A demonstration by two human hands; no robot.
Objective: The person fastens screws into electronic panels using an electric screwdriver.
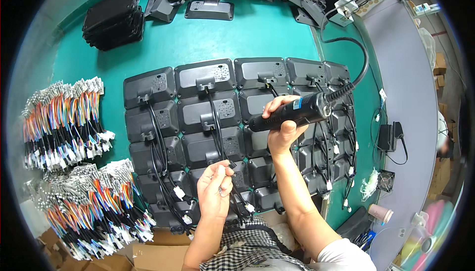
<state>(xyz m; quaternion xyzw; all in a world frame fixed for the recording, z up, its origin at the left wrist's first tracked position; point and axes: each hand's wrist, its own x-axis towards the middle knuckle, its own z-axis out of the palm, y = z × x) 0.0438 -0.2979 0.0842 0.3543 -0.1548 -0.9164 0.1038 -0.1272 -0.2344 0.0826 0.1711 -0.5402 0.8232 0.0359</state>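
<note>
Power tool [299,110] sits in the right hand [286,135], fingers wrapped round its barrel, above housings [190,111] rowed on the bench [173,46], apparently for sequential access; the left hand [214,193], half-curled, pinches small metal pieces.

Green tabletop [198,43], black housings [198,149], black corded tool [294,114], black-and-white checked cloth [242,248], multicoloured wires [64,125]

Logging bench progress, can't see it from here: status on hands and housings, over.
Right hand gripping black corded tool above black housings. Left hand pinching small items, unclear what. Housings in rows, cables draped across several.
</note>
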